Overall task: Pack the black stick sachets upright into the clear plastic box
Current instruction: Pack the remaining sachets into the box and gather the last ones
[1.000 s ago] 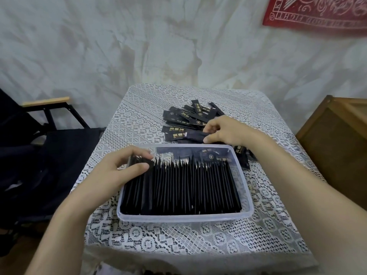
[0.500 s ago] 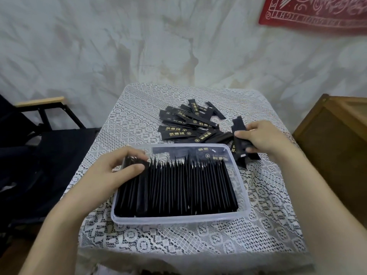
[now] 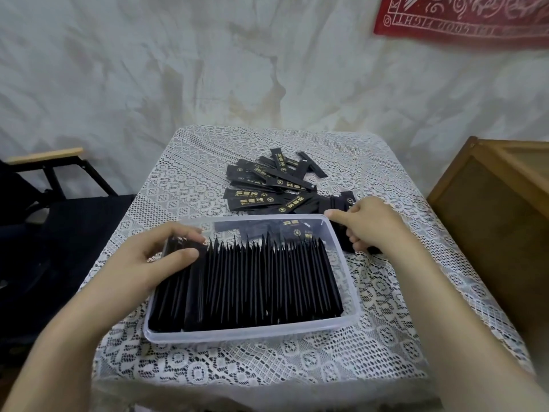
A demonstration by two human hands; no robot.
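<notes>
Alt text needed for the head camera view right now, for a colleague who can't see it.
A clear plastic box on a lace-covered table holds a dense row of black stick sachets standing on edge. The left hand grips the row's left end; the right hand holds a bundle of sachets beside the box, near a loose pile.

Black sachets (image 3: 252, 278) upright in clear box (image 3: 246, 333) — others (image 3: 267, 185) loose behind.

Right hand (image 3: 371, 224) has carried gripped sachets (image 3: 341, 203) from pile (image 3: 267, 185) to box (image 3: 237, 334) corner.
</notes>
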